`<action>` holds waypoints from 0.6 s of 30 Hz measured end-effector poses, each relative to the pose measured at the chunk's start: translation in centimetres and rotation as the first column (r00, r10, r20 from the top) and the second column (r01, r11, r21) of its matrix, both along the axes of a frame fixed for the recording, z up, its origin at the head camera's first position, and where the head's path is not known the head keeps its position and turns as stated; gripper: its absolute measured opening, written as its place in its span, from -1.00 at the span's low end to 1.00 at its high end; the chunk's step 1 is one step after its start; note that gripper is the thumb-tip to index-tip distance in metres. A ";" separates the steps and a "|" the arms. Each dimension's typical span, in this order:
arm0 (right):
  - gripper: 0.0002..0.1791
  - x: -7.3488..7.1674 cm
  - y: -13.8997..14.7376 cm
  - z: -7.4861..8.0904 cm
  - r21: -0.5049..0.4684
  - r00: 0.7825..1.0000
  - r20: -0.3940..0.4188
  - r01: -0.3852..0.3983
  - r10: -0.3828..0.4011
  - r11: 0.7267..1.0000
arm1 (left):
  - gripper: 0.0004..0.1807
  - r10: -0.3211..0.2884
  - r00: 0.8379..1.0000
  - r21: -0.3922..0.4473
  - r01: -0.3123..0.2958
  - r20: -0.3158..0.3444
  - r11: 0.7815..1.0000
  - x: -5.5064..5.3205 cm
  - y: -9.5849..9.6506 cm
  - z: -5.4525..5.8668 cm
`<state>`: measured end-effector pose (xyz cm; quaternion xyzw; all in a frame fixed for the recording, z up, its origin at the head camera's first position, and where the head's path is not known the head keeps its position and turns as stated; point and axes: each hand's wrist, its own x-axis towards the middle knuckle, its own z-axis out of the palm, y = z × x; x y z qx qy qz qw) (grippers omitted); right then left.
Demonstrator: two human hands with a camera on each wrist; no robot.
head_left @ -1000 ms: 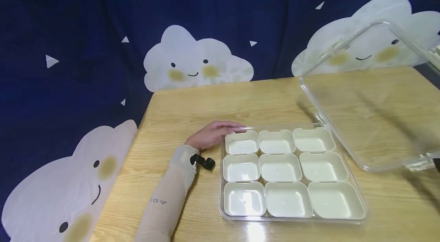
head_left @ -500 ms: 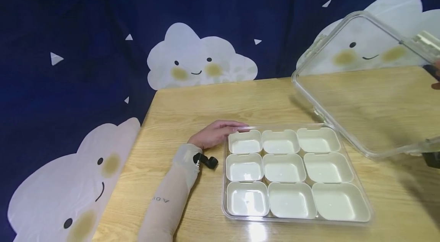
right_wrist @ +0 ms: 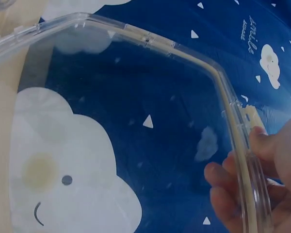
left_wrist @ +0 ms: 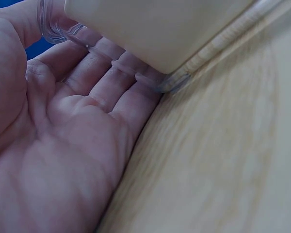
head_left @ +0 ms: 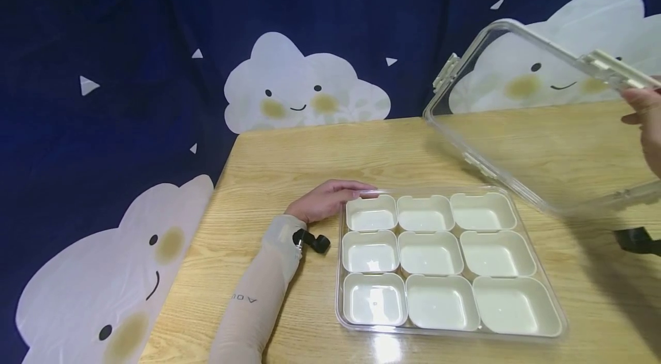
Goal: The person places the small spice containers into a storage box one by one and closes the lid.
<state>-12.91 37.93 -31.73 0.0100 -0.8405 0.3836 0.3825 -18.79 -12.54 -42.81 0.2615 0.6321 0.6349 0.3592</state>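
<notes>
A clear plastic storage box (head_left: 338, 272) lies on the table, filled with several cream inner bins (head_left: 431, 252) in rows. My left hand (head_left: 322, 200) holds its far left corner, thumb at the rim and fingers along the outer wall. In the left wrist view, the fingers (left_wrist: 102, 80) pass behind the clear wall beside a bin. At the far right, my right hand (head_left: 648, 117) grips the edge of a clear lid (head_left: 532, 134) with cream clips. The lid is raised and tilted beyond the box. Thumb and fingers pinch its rim (right_wrist: 237, 141) in the right wrist view.
The wooden table (head_left: 289, 157) carries the box and runs back to a dark blue curtain (head_left: 155, 19) with smiling clouds. A black wrist mount (head_left: 315, 241) sits on the left sleeve; another black piece (head_left: 635, 239) shows below the right hand.
The lid has moved left and tilted further, its near edge rising. My right hand has come into view. The left hand keeps its place on the box corner, while the view has shifted slightly.
</notes>
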 end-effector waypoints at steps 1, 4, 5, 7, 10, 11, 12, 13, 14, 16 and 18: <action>-0.78 -0.4 0.2 -0.3 0.024 0.999 -0.039 -0.006 0.007 1.000 | -0.52 -0.002 1.000 0.003 0.002 0.003 1.000 0.0 0.0 0.0; -0.64 0.2 -1.1 0.5 0.086 0.997 -0.067 -0.027 0.032 0.996 | -0.52 -0.008 1.000 0.011 0.008 0.021 1.000 0.1 -0.1 0.0; -0.58 0.7 -2.0 1.2 0.123 0.997 -0.073 -0.027 0.036 0.992 | -0.52 -0.011 1.000 0.014 0.011 0.028 1.000 0.0 -0.1 0.0; -0.53 1.5 -3.9 2.5 0.185 0.994 -0.092 -0.033 0.051 0.982 | -0.52 -0.017 0.999 0.019 0.017 0.040 1.000 0.0 -0.1 -0.1; -0.55 2.4 -6.0 4.1 0.276 0.991 -0.123 -0.024 0.060 0.961 | -0.51 -0.022 0.999 0.021 0.021 0.048 1.000 0.0 -0.1 -0.1; -0.58 2.5 -6.6 4.5 0.294 0.989 -0.136 -0.018 0.060 0.956 | -0.51 -0.023 0.999 0.021 0.022 0.045 1.000 0.0 -0.1 -0.1; -0.59 2.6 -7.0 4.8 0.309 0.987 -0.151 -0.014 0.063 0.951 | -0.51 -0.021 0.999 0.019 0.021 0.041 1.000 -0.1 -0.1 -0.1; -0.58 2.7 -7.4 5.0 0.334 0.985 -0.160 -0.008 0.065 0.943 | -0.51 -0.019 0.999 0.016 0.019 0.038 1.000 -0.1 -0.1 -0.1; -0.57 2.8 -7.9 5.3 0.353 0.984 -0.163 -0.003 0.065 0.936 | -0.52 -0.016 0.999 0.013 0.015 0.036 1.000 -0.1 -0.2 -0.2; -0.54 3.0 -8.7 5.6 0.377 0.981 -0.179 0.002 0.070 0.926 | -0.52 -0.010 0.999 0.006 0.010 0.033 1.000 -0.2 -0.2 -0.2; -0.50 3.1 -9.4 6.0 0.425 0.978 -0.191 0.011 0.078 0.905 | -0.53 -0.009 0.999 0.001 0.009 0.035 1.000 -0.2 -0.2 -0.2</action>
